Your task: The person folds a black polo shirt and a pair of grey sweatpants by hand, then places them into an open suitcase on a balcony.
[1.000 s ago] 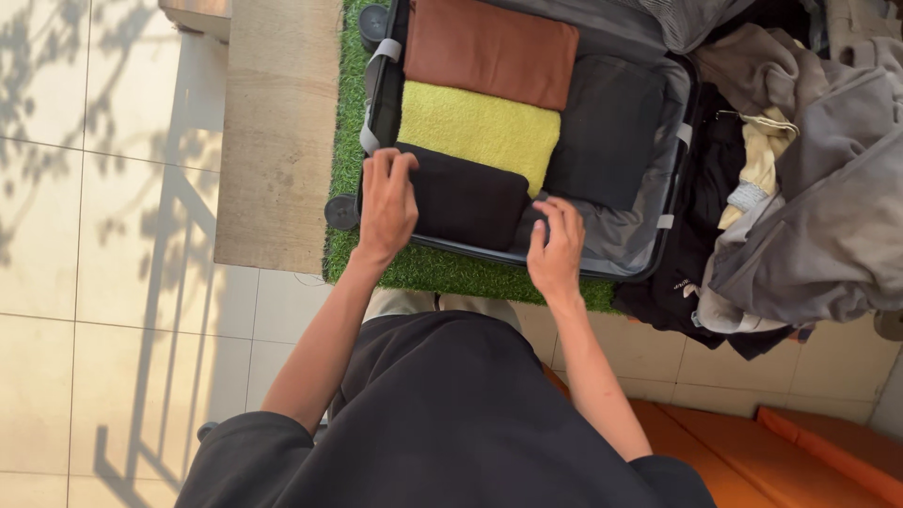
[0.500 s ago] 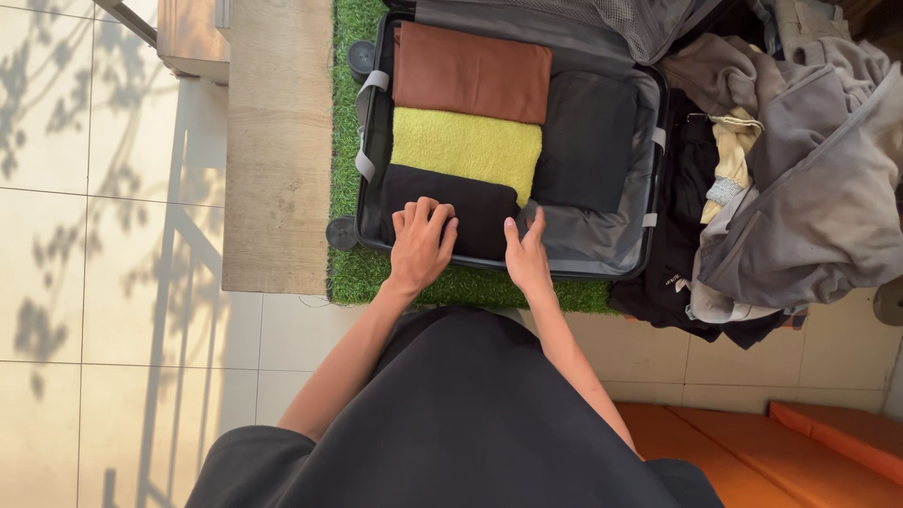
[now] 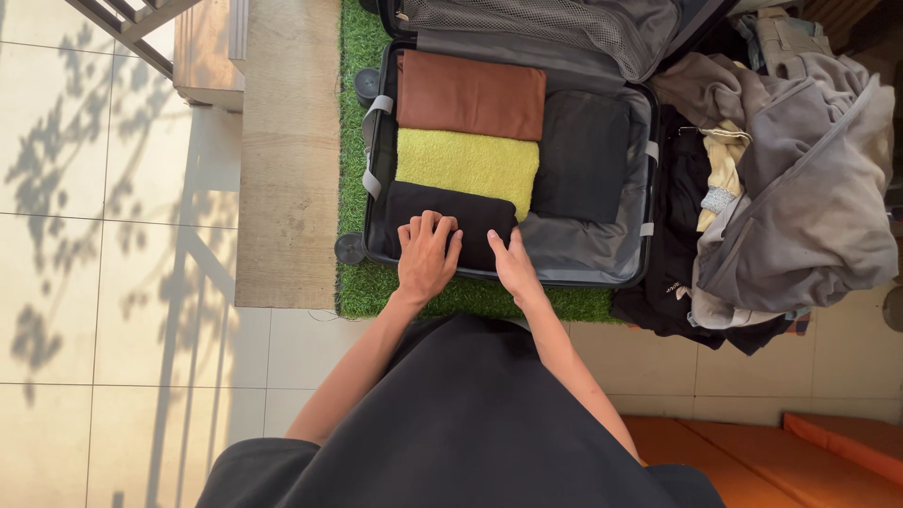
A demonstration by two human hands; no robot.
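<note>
Left hand [image 3: 426, 259] lies flat, fingers spread, on black folded garment [image 3: 451, 214] at near edge of open suitcase [image 3: 583, 254]; right hand [image 3: 515, 263] rests open, palm down, at garment's right end, gripping nothing. Beyond: yellow towel [image 3: 466, 165], then brown folded cloth [image 3: 470, 96], w/ dark folded item [image 3: 583, 155] alongside at right. Clothes pile [image 3: 790, 188] sits right of case, all on green turf mat [image 3: 353, 169].

in the open suitcase [image 3: 602, 263] three folded garments [image 3: 466, 160] lie in a column, a fourth [image 3: 583, 155] to their right; a clothes heap [image 3: 781, 198] lies right of the case.
</note>
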